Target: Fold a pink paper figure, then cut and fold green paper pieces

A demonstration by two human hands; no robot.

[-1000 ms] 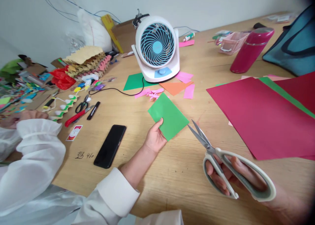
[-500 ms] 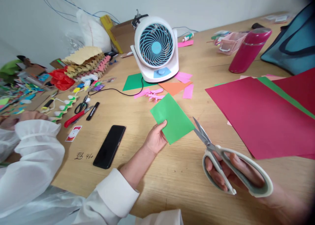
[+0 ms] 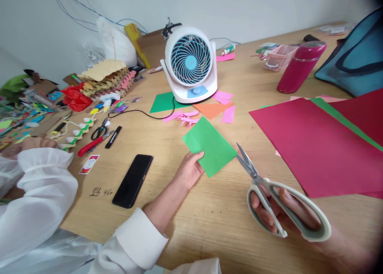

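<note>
A square of green paper (image 3: 212, 144) is pinched along its lower left edge by my left hand (image 3: 189, 170), thumb on top and fingers underneath. My right hand (image 3: 277, 210) has its fingers through the handles of a pair of scissors (image 3: 254, 177) with pale grips. The scissor blades stand slightly apart, pointing up and left, right at the paper's right corner. Whether the corner lies between the blades is hard to tell. Behind the paper lie pink paper scraps (image 3: 188, 117) and an orange paper piece (image 3: 212, 109).
A white fan (image 3: 191, 62) stands at the back. Large red paper sheets (image 3: 317, 146) and a magenta bottle (image 3: 301, 68) are on the right. On the left lie a phone (image 3: 133, 181), a red-handled cutter (image 3: 94, 144) and black scissors (image 3: 99, 132). A co-worker's white sleeve (image 3: 48, 186) rests at far left.
The view has tipped slightly, so things sit a little lower. My hands, the green paper and the scissors hold nearly the same positions, with the blades about equally apart.
</note>
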